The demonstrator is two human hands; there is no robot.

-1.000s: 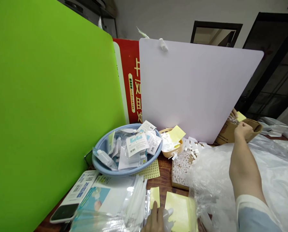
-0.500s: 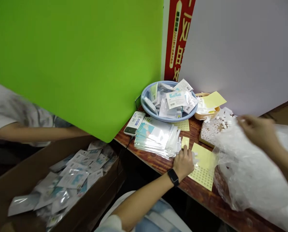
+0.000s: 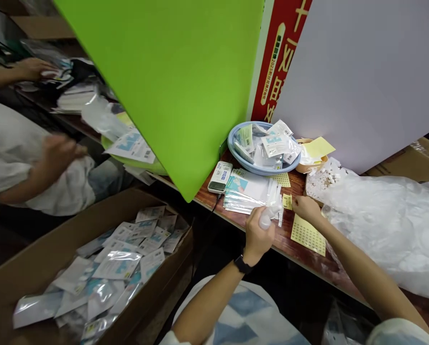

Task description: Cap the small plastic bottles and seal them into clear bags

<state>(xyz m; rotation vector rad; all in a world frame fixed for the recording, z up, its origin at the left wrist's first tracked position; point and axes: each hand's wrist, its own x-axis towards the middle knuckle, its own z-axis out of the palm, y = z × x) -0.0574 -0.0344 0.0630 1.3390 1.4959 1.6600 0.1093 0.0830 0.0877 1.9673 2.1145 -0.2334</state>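
Observation:
My left hand point(image 3: 259, 235), with a dark watch on its wrist, is wrapped round a small translucent white bottle point(image 3: 265, 220) at the table's front edge. My right hand point(image 3: 307, 209) is closed low over the table, fingertips beside a small yellow label piece point(image 3: 287, 201); whatever may be in them is hidden. Just left of my hands lies a stack of printed clear zip bags point(image 3: 245, 189). A yellow sheet of round stickers point(image 3: 308, 235) lies below my right hand.
A blue basin point(image 3: 236, 153) holds filled packets, beside a tan basket point(image 3: 309, 167). A large clear plastic bag point(image 3: 383, 225) covers the right side. A carton point(image 3: 16, 261) of packets stands lower left. Green panel point(image 3: 171, 86) separates a co-worker point(image 3: 27, 158). A white device point(image 3: 220, 177) sits nearby.
My right hand has come left from above the plastic bag to the small yellow label piece. My left hand has lifted off the table toward me, and the bottle in it now shows.

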